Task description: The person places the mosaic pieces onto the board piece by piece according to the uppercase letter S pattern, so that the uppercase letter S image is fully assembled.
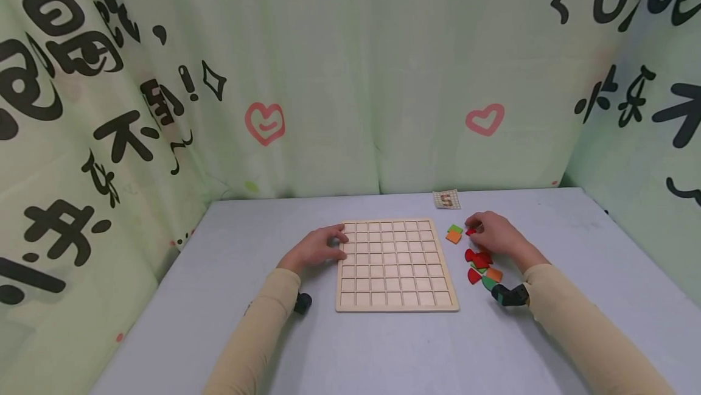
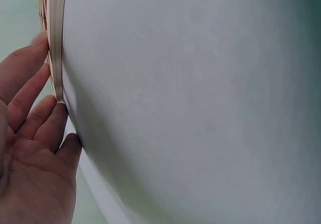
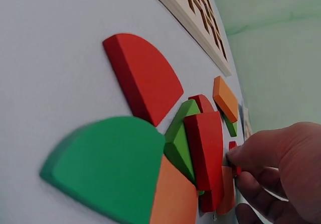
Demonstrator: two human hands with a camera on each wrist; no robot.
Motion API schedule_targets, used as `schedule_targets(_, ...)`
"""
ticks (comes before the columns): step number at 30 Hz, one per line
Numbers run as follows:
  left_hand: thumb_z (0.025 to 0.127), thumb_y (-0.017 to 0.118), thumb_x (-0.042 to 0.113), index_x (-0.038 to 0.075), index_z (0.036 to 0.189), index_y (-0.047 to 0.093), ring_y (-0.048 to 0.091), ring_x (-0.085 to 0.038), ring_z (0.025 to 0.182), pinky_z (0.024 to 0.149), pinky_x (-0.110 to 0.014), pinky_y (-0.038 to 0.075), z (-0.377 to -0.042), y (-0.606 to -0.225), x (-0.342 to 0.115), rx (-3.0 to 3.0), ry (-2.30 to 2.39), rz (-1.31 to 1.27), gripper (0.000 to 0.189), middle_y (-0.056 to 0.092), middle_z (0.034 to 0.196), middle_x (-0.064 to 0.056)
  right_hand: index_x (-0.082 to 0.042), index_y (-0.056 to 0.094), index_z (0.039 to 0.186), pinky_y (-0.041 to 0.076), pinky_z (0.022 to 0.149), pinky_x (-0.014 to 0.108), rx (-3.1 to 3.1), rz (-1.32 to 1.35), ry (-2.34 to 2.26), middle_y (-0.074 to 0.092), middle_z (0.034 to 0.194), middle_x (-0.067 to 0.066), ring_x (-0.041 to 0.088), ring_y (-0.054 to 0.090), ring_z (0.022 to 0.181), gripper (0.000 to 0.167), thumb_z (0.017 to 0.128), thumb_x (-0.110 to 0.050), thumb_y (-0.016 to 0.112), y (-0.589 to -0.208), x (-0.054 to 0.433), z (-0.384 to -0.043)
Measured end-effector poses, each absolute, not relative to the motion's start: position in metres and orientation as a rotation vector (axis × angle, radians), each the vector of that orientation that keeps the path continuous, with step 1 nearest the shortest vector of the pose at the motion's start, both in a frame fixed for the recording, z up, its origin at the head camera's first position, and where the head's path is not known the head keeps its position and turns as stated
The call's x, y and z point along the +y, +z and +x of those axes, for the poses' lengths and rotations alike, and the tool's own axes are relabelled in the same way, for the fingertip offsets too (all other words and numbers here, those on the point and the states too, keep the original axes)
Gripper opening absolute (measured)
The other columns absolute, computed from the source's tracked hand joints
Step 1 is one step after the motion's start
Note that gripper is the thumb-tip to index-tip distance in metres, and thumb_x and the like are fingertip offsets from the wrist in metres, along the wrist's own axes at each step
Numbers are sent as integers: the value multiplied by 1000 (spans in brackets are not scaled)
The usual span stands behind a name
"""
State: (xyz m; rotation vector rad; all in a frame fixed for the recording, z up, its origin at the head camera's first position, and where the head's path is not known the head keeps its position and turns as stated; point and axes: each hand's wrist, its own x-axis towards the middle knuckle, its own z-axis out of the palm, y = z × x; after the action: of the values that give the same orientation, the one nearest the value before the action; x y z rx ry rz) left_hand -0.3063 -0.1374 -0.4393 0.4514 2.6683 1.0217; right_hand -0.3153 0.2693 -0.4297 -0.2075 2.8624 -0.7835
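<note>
A wooden grid board (image 1: pixel 394 267) with square cells lies flat on the table. My left hand (image 1: pixel 319 246) rests at its left side, and in the left wrist view the fingertips touch the board's edge (image 2: pixel 56 43). To the right of the board, my right hand (image 1: pixel 495 234) pinches a small red block (image 3: pixel 232 144) between thumb and fingers; its full shape is hidden. Nearer me is a loose pile with a green rounded block (image 3: pixel 105 163), a red quarter-round block (image 3: pixel 143 73), an orange block (image 3: pixel 173 194) and other red and green pieces.
An orange square block (image 1: pixel 453 237) and a light green one (image 1: pixel 456 228) lie between the board and my right hand. A small patterned card (image 1: pixel 446 200) sits near the table's far edge. Curtains (image 1: pixel 328 78) with dark lettering hang behind and at both sides.
</note>
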Motion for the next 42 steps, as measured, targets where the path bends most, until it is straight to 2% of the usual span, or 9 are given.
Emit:
schedule_targets(3,85,75,14,11,110,67,30,-25,144,117,-40,27,-307,-439,-138,2675,1012,459,26,41,153,-4,11,52,125,56,81,41,2865,-199,-787,56,115,28,36,53,97,44,87,-8,65,-430,269,-316)
schedule_targets(8,85,76,15,12,111,67,30,-25,144,117,-39,27,-308,-440,-137,2668,1007,440,27,41,153,-3,12,52,123,55,84,44,2901,-165,-743,58,112,28,35,54,95,47,90,-17,68,-432,269,-316)
schedule_targets(18,85,75,16,12,111,67,29,-24,145,117,-39,26,-308,-441,-137,2670,1012,438,27,40,153,-2,10,56,119,55,83,42,2920,-168,-767,62,106,24,31,56,89,35,94,-13,64,-433,269,-314)
schedule_targets(24,85,75,16,12,111,67,29,-25,144,117,-40,27,-307,-439,-137,2677,1006,450,27,40,153,-3,10,55,120,55,84,44,2927,-171,-779,61,109,25,32,56,91,36,94,-13,64,-432,269,-313)
schedule_targets(33,85,76,15,11,110,68,30,-26,144,117,-41,27,-308,-440,-138,2680,1007,463,27,41,152,-4,8,54,125,53,89,49,2950,-230,-835,59,116,27,40,55,104,39,95,-16,63,-423,260,-314)
schedule_targets(42,86,75,16,12,110,67,30,-26,144,117,-40,26,-308,-440,-138,2679,995,459,26,41,153,-4,5,57,125,53,88,46,2924,-333,-908,63,115,20,34,58,103,38,96,-18,63,-418,237,-313)
